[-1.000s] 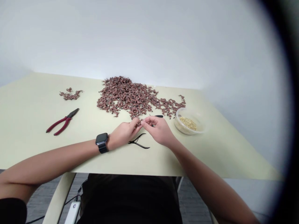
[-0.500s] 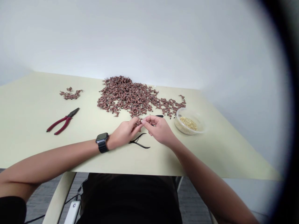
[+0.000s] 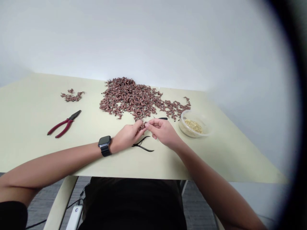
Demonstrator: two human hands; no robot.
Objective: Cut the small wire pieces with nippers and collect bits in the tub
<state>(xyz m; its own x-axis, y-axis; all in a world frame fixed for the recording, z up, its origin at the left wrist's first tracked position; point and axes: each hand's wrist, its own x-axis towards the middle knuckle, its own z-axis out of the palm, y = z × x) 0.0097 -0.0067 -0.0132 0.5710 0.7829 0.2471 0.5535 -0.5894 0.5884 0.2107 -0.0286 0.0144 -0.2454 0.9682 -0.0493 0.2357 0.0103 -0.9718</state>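
Note:
My left hand (image 3: 128, 135), with a dark smartwatch at the wrist, pinches a small copper-brown piece with thin wire-like ends (image 3: 143, 125). Against it, the fingertips of my right hand (image 3: 164, 131) are pressed together; what lies between them is too small to make out. Just beyond both hands spreads a big heap of similar copper-brown pieces (image 3: 130, 97). Black-handled pliers or nippers (image 3: 144, 147) lie under my hands, their head hidden by the left one. A dark slim tool (image 3: 163, 118) shows partly behind my right fingers.
On the right stands a clear round tub (image 3: 183, 127) holding small gold-coloured bits (image 3: 193, 126). Red-handled pliers (image 3: 64, 124) lie at the left, below a small group of brown pieces (image 3: 73, 96). A wall closes off the back of the pale table (image 3: 115, 167).
Both hands stay together in nearly the same place, with only slight finger movement. The items on the table have not moved.

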